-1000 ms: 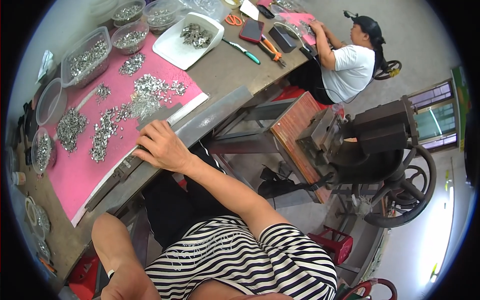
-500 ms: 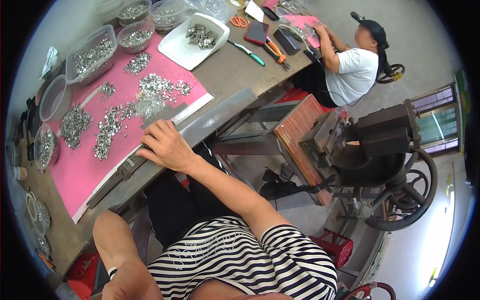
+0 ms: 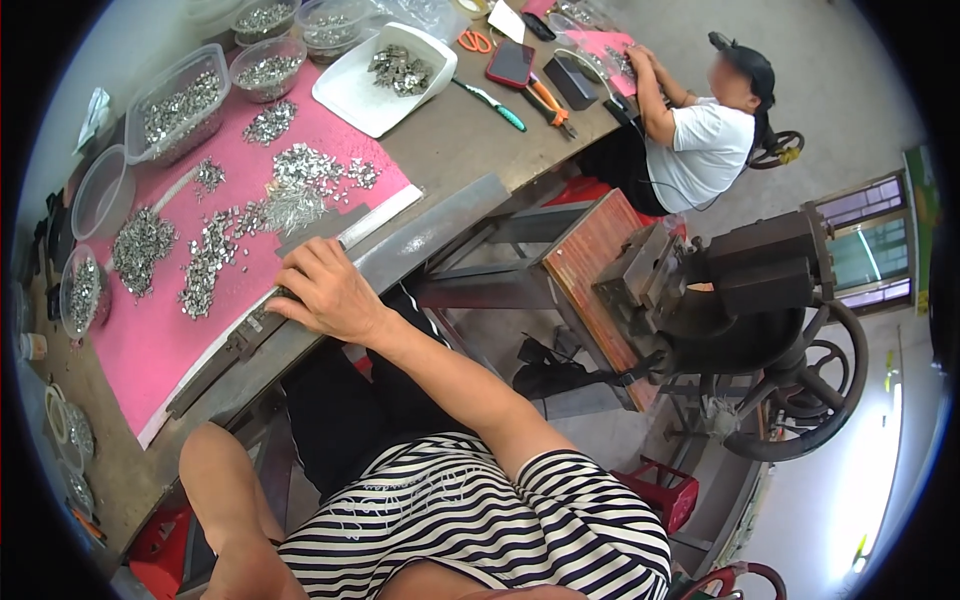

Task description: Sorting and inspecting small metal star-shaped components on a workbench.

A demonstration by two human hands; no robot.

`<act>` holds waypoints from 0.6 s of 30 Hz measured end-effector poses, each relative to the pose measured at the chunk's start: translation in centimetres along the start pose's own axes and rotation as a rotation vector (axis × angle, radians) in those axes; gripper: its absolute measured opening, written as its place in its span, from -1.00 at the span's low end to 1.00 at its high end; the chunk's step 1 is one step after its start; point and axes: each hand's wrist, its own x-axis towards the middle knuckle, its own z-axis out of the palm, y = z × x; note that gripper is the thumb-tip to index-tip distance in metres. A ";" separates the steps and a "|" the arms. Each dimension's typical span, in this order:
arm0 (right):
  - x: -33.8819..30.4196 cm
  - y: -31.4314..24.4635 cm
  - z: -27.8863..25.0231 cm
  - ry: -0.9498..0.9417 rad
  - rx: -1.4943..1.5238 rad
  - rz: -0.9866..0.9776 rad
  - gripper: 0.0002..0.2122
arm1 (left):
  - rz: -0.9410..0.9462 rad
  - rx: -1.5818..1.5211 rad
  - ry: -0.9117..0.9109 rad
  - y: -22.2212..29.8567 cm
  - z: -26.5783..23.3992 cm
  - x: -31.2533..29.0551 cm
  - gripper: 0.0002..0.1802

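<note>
My right hand lies over the long dark metal bar along the table's near edge. Its fingers and thumb curl round the bar; whatever lies beneath the palm is hidden. Just beyond it, on a pink mat, is a small grey plate beside a heap of thin silvery pins. Several piles of small shiny metal pieces spread across the mat. At the lower left my left arm is bent back toward me, and my left hand is cut off by the lower edge, fingers not visible.
Clear tubs of metal pieces line the mat's far left side. A white scoop tray, green-handled brush, phone and orange-handled pliers lie farther back. A co-worker sits beyond; a wheeled press stands right.
The whole view has shifted slightly, so the table sits a little farther left. My right hand stays at the same spot on the bar; my left hand appears slightly lower.
</note>
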 end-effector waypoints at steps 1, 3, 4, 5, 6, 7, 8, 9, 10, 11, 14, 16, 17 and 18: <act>0.1 0.0 0.1 -0.002 0.004 -0.003 -0.70 | -0.098 -0.357 0.106 -0.1 -0.1 0.1 -0.76; 0.1 -0.1 0.1 0.005 -0.003 -0.004 -0.69 | -0.111 -0.355 0.096 -0.3 -0.1 0.5 -0.80; 0.1 -0.2 0.3 0.001 -0.001 -0.005 -0.69 | -0.125 -0.357 0.089 -0.3 0.1 0.8 -0.84; 0.2 -0.3 0.5 0.000 0.008 -0.009 -0.69 | -0.138 -0.359 0.082 -0.3 0.2 1.1 -0.88; 0.2 -0.2 0.5 0.001 0.010 -0.009 -0.69 | -0.153 -0.367 0.080 -0.3 0.5 1.2 -0.91; 0.0 -0.1 0.4 0.000 0.007 -0.006 -0.69 | -0.167 -0.375 0.078 -0.3 0.7 1.4 -0.92; -0.1 0.1 0.2 0.004 -0.005 -0.006 -0.69 | -0.181 -0.384 0.076 -0.2 1.0 1.5 -0.91; -0.1 0.1 0.1 0.011 -0.014 -0.009 -0.69 | -0.193 -0.394 0.070 -0.3 1.1 1.6 -0.88; -0.1 0.3 0.0 0.014 -0.018 -0.007 -0.69 | -0.204 -0.405 0.066 -0.4 1.2 1.6 -0.85; -0.3 0.5 0.0 0.022 -0.017 -0.005 -0.69 | -0.203 -0.412 0.069 0.1 1.0 1.3 -0.85; 0.4 -0.6 1.0 0.026 0.040 -0.022 -0.69 | 0.013 -0.473 0.168 2.6 -2.1 2.1 -0.60; 0.2 -0.3 0.6 0.024 0.029 -0.016 -0.68 | -0.070 -0.002 -0.141 3.5 -4.0 2.0 -0.57; 0.1 0.0 0.1 0.014 0.018 -0.005 -0.69 | -0.072 -0.011 -0.132 3.9 -4.9 1.9 -0.57; 0.1 -0.1 0.1 0.002 0.024 0.001 -0.69 | -0.029 0.179 -0.244 3.6 -5.0 2.3 -0.58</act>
